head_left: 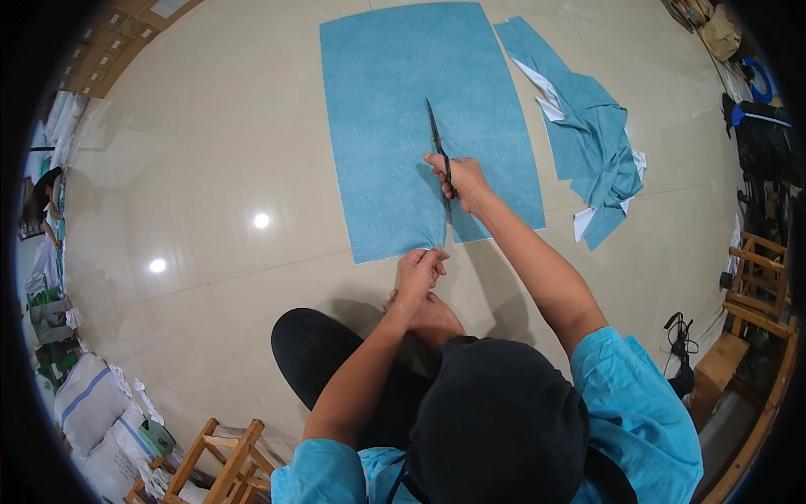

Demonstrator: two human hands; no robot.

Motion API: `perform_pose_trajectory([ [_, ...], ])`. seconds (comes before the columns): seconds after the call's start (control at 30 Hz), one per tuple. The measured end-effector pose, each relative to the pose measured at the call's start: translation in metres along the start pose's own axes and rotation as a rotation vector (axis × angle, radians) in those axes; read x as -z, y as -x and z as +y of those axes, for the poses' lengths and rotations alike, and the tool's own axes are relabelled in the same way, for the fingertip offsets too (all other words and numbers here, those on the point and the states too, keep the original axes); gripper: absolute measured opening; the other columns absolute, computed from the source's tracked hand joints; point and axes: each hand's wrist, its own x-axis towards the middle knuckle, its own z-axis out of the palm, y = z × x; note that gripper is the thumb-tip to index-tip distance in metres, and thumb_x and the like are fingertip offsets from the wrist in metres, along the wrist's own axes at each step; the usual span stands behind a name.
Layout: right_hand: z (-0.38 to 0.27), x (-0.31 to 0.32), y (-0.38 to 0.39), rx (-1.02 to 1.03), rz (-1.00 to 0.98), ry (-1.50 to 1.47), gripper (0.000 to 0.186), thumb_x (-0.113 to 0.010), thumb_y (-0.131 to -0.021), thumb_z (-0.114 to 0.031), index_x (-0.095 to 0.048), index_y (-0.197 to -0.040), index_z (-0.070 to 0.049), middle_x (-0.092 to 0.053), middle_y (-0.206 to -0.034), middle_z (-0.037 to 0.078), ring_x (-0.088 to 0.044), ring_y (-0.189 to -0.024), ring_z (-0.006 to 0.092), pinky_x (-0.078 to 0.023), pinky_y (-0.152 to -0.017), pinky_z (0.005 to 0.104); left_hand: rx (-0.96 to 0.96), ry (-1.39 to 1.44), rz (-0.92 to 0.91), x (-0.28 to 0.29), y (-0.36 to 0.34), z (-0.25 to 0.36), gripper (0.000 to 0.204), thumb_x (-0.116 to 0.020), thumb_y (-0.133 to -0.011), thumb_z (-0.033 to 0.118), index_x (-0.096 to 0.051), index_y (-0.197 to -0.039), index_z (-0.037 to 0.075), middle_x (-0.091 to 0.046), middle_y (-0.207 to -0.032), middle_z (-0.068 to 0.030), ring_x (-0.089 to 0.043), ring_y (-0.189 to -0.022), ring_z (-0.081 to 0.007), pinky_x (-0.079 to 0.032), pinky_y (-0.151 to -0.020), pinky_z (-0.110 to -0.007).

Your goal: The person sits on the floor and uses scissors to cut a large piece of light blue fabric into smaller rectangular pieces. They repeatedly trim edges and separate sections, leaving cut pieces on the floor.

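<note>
A large blue patterned sheet of fabric [395, 92] lies spread flat on the tiled floor in front of me. A slit runs into it from its near edge. My right hand [459, 178] is closed on the handles of black scissors [435, 130], whose blades point away from me over the middle of the fabric, at the slit's far end. My left hand [422, 270] pinches the near edge of the fabric just left of the slit. The scissors' blade tips look nearly together.
A crumpled blue fabric piece [596, 134] with white undersides lies right of the sheet. Wooden stools [222, 462] stand at the lower left, and a wooden frame [760, 286] at the right. White sacks [88, 403] lie along the left, cardboard boxes [117, 38] at the far left. My bare foot [437, 319] is near the sheet.
</note>
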Motion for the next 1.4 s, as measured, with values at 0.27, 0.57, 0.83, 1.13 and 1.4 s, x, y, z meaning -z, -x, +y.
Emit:
perform_pose_trajectory([
  [0.27, -0.004, -0.001, -0.004, 0.002, 0.003, -0.005, 0.046, -0.091, -0.082, -0.040, -0.067, -0.084, 0.000, -0.058, -0.068, 0.004, -0.053, -0.055, 0.0140, -0.041, -0.048, 0.0312, 0.012, 0.005, -0.003, 0.000, 0.001, 0.001, 0.028, -0.065, -0.109, 0.022, -0.075, -0.098, -0.001, -0.064, -0.068, -0.0040, -0.041, -0.047, -0.0029, -0.027, -0.044, -0.022],
  [0.57, 0.002, -0.001, -0.009, 0.008, 0.010, 0.025, 0.043, -0.091, -0.085, -0.036, -0.065, -0.080, -0.003, -0.058, -0.068, 0.004, -0.053, -0.054, 0.0131, -0.041, -0.047, 0.0302, 0.006, 0.023, -0.009, -0.001, 0.001, 0.000, 0.027, -0.065, -0.109, 0.023, -0.075, -0.098, -0.001, -0.065, -0.068, -0.0039, -0.039, -0.046, -0.0021, -0.027, -0.043, -0.022],
  [0.83, 0.000, -0.001, -0.006, -0.005, 0.015, 0.044, 0.044, -0.090, -0.086, -0.038, -0.067, -0.082, -0.001, -0.059, -0.068, 0.004, -0.054, -0.054, 0.0135, -0.042, -0.048, 0.0307, 0.007, -0.011, -0.010, -0.003, 0.004, 0.005, 0.027, -0.065, -0.109, 0.023, -0.072, -0.099, -0.002, -0.062, -0.068, -0.0031, -0.039, -0.045, -0.0032, -0.027, -0.042, -0.021],
  [1.13, -0.017, -0.004, -0.020, 0.038, -0.005, 0.007, 0.053, -0.089, -0.082, -0.046, -0.071, -0.092, 0.003, -0.057, -0.067, 0.003, -0.053, -0.053, 0.0130, -0.040, -0.047, 0.0286, -0.004, 0.020, -0.005, -0.001, 0.002, 0.001, 0.027, -0.067, -0.108, 0.021, -0.075, -0.098, -0.001, -0.064, -0.068, -0.0042, -0.040, -0.046, -0.0020, -0.026, -0.043, -0.022],
  [1.4, -0.020, -0.006, -0.031, 0.031, 0.005, 0.020, 0.051, -0.090, -0.082, -0.044, -0.071, -0.090, 0.002, -0.057, -0.066, 0.002, -0.053, -0.052, 0.0121, -0.040, -0.046, 0.0278, -0.012, 0.023, -0.013, 0.000, 0.000, -0.001, 0.025, -0.067, -0.108, 0.020, -0.075, -0.097, -0.002, -0.065, -0.067, -0.0044, -0.040, -0.046, -0.0017, -0.026, -0.042, -0.022],
])
